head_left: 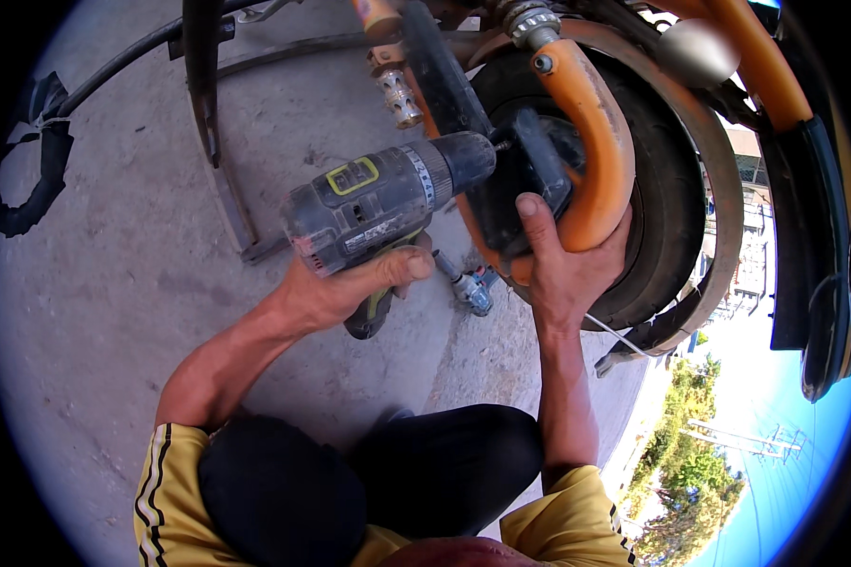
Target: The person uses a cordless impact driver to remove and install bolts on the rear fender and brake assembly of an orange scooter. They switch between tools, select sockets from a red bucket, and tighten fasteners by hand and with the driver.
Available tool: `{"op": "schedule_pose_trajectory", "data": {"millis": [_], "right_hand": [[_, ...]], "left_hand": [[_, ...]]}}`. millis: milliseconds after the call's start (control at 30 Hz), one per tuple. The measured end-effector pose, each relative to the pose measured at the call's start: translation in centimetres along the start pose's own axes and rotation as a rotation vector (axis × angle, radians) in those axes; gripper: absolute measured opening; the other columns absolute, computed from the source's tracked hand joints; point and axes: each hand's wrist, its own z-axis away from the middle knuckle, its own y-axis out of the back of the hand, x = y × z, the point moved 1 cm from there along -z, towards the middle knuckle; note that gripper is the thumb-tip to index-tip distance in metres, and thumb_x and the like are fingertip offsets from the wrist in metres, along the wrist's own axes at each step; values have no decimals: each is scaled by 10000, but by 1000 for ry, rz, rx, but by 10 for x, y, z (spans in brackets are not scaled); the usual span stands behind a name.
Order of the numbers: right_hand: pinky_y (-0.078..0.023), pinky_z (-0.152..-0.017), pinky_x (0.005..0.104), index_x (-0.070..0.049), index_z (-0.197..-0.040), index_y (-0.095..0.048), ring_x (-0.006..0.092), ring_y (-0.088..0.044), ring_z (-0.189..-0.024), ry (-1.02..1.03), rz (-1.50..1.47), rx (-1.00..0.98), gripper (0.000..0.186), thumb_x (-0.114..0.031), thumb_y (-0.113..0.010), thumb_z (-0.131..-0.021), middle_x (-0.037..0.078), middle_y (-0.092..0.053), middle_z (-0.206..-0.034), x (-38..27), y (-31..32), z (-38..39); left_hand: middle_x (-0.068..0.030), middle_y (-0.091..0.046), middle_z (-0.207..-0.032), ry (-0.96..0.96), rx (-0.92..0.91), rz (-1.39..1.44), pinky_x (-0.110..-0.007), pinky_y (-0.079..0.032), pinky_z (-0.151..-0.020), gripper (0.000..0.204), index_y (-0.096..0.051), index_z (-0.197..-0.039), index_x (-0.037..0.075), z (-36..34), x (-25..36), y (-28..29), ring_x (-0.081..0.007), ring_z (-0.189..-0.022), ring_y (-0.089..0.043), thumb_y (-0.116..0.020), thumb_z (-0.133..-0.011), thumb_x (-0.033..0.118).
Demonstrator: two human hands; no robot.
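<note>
Fastener work apparently in hand

The left hand [343,287] grips a dusty, scuffed black-and-green plastic cordless drill [373,194], at eleven o'clock from centre, pointing toward two. The right hand [571,275] clasps a curved orange metal tube [602,132], thumb seemingly against an angular black plastic housing [539,159] around one o'clock. The next move likely calls for steady alignment.

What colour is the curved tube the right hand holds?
The curved tube is orange; head view.
</note>
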Motion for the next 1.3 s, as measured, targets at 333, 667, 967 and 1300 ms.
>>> {"op": "schedule_pose_trajectory", "data": {"millis": [333,667,967,1300], "right_hand": [[-496,-1032,351,37,-1379,-524,213,-653,-1131,75,40,31,786,-274,-942,-791,123,-688,-1203,4,1,-1],[-484,-995,346,30,-1369,-575,204,-637,-1075,78,132,-22,740,-543,-754,-937,133,-648,-1186,6,7,-1],[-475,-1010,345,37,-1347,-569,193,-638,-1081,138,-6,-52,646,-412,-798,-943,119,-663,-1205,8,3,-2],[-511,-1012,374,52,-1403,-515,237,-655,-1120,166,-243,-123,671,-373,-746,-937,158,-656,-1222,7,-5,-6]], "left_hand": [[-131,-751,-1081,32,-13,17,-300,-608,-663,578,-610,-1362,37,-2,-7,4,-147,-761,-691,-839,-901,299],[-108,-763,-1093,-28,-52,73,-333,-646,-792,469,-673,-1278,66,63,-57,1,-156,-933,-739,-859,-872,206],[-109,-773,-1041,30,6,101,-314,-647,-744,485,-690,-1236,47,59,-61,-7,-169,-938,-747,-891,-840,242],[-110,-764,-1050,-9,-19,61,-301,-630,-682,355,-684,-1218,54,42,-67,-17,-159,-865,-730,-818,-924,200]]}}
